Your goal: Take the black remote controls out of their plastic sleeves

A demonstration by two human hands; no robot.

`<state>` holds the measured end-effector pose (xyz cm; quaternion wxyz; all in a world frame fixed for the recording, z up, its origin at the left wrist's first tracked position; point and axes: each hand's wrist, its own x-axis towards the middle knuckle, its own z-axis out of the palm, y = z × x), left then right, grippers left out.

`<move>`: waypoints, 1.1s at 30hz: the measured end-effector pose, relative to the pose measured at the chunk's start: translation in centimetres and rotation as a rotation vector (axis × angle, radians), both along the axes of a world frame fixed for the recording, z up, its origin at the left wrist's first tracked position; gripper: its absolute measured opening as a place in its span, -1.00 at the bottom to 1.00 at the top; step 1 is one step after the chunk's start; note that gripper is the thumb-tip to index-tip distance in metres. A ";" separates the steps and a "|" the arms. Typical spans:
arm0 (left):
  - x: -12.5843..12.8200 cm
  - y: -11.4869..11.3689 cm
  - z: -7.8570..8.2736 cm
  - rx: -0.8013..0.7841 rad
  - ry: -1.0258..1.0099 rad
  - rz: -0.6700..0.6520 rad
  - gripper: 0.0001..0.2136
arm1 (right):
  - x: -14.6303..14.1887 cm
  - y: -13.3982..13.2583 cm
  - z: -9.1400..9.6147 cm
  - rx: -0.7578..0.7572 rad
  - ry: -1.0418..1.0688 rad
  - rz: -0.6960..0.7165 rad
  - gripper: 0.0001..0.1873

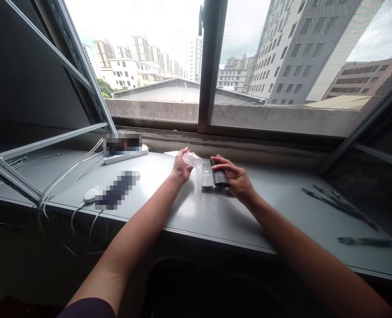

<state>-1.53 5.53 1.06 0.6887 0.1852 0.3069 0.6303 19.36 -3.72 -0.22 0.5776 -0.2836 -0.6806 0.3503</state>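
Note:
My left hand is closed around a small clear plastic bottle, held tilted just above the grey counter. My right hand rests its fingers on a black remote control lying on the counter, gripping it from the right side. A second, grey remote control lies right beside the black one, between my two hands.
A white power strip with white cables sits at the back left, with a white mouse nearer. Dark pens and thin sticks lie at the right. A window frame rises behind the counter.

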 end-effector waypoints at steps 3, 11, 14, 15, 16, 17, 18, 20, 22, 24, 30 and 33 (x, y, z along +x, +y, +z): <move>0.1 -0.1 0.1 0.004 -0.003 0.000 -0.86 | -0.4 -0.6 0.3 -0.110 0.046 -0.011 -0.64; -0.1 -0.5 0.4 -0.024 -0.007 0.026 -0.89 | -0.7 -2.1 1.3 -0.471 0.047 0.030 -0.44; -0.4 -0.2 0.3 -0.043 -0.021 0.048 -0.88 | -0.8 -2.3 1.4 -0.509 -0.026 0.099 -0.42; -0.4 -0.1 0.2 -0.040 -0.027 0.055 -0.88 | -0.8 -2.3 1.4 -0.522 -0.044 0.128 -0.43; -0.5 0.0 0.2 -0.031 -0.033 0.063 -0.88 | -0.9 -2.3 1.3 -0.534 -0.056 0.152 -0.44; -0.5 0.0 0.2 -0.017 -0.036 0.068 -0.89 | -1.0 -2.3 1.2 -0.543 -0.063 0.169 -0.45; -0.5 0.1 0.1 0.000 -0.035 0.069 -0.90 | -1.0 -2.3 1.1 -0.551 -0.063 0.178 -0.46; -0.4 0.1 0.1 0.046 -0.026 0.059 -0.89 | -1.1 -2.2 1.0 -0.570 -0.042 0.187 -0.48; -0.2 -0.1 0.1 0.088 -0.017 0.035 -0.85 | -1.0 -2.2 1.0 -0.597 -0.009 0.214 -0.49; 0.1 -0.4 0.1 0.121 -0.007 0.013 -0.81 | -0.8 -2.1 1.2 -0.625 0.008 0.256 -0.50; 0.5 -0.7 -0.1 0.195 0.077 -0.053 -0.74 | -0.4 -2.1 1.5 -0.695 -0.002 0.311 -0.52; 0.6 -0.9 -0.1 0.225 0.135 -0.141 -0.68 | -0.5 -2.1 1.4 -0.693 0.004 0.309 -0.54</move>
